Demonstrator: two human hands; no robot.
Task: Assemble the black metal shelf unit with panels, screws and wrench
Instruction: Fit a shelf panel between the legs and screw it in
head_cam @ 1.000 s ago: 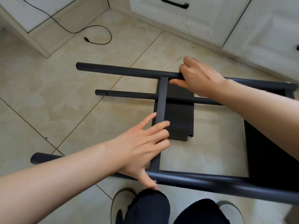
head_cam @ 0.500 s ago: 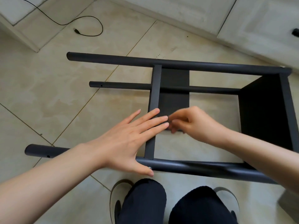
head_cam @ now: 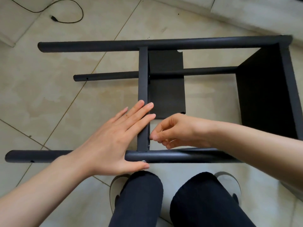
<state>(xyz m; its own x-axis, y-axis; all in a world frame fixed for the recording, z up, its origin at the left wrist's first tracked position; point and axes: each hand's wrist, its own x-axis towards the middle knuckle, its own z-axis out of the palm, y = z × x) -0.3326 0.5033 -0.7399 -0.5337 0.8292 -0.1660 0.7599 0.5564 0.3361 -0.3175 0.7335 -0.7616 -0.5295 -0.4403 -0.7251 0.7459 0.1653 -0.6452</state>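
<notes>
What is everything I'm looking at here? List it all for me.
Shelf frame tubes: three long, black, lying sideways on the floor.
Cross panel edge: one, black, spanning the near and far tubes.
End panel: one, black, at the frame's right end.
Screw head: one, silver, on the near tube by the thumb.
Cable: one, black, on the floor, upper left.
Floor tiles: beige, under everything.
Cabinets: white, along the top.
Left hand: flat on the cross panel edge.
Right hand: fingers pinched beside the panel; what they hold is hidden.
Knees: two, dark trousers.
Shoes: two, grey.
</notes>
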